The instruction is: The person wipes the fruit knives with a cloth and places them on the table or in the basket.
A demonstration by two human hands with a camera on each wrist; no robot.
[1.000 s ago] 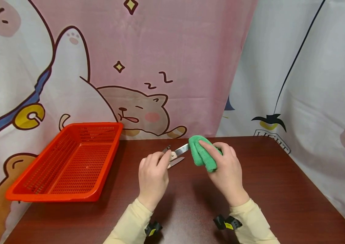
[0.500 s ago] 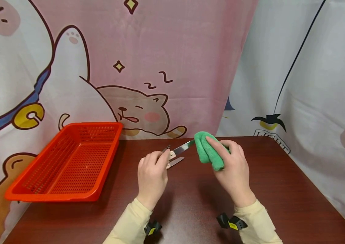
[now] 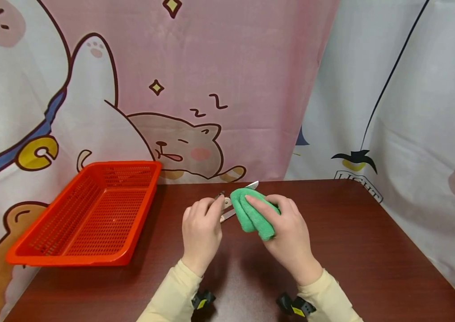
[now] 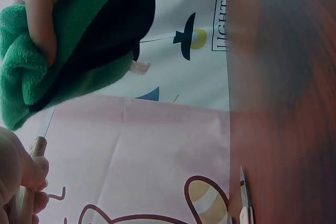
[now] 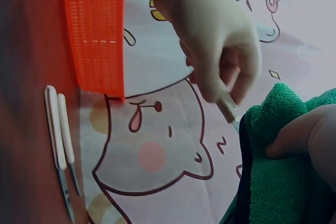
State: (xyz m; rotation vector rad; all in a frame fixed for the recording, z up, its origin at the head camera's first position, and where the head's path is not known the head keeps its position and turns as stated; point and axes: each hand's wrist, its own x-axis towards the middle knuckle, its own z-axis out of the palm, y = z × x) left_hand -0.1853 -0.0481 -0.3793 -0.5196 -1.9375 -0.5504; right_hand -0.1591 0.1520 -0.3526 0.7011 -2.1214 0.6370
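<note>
My left hand (image 3: 201, 232) grips a knife by its pale handle (image 4: 38, 148), with the blade (image 3: 254, 184) pointing away to the right. A folded green cloth (image 3: 249, 214) is pinched in my right hand (image 3: 290, 237) and lies across the blade. The cloth sits near the handle, hiding the blade's middle while the tip sticks out beyond it. In the right wrist view, two other knives lie on the table side by side: one white-handled knife (image 5: 55, 129) and a second knife (image 5: 66, 129). In the head view they are partly behind my left hand and the cloth.
A red-orange plastic basket (image 3: 107, 214) with slotted walls stands on the left of the dark wooden table (image 3: 372, 250). A printed cartoon curtain (image 3: 251, 89) hangs right behind the table's far edge.
My right hand and the cloth first slid right toward the blade's tip, then back left close to the handle, so the tip now shows. My left hand has stayed in place.
</note>
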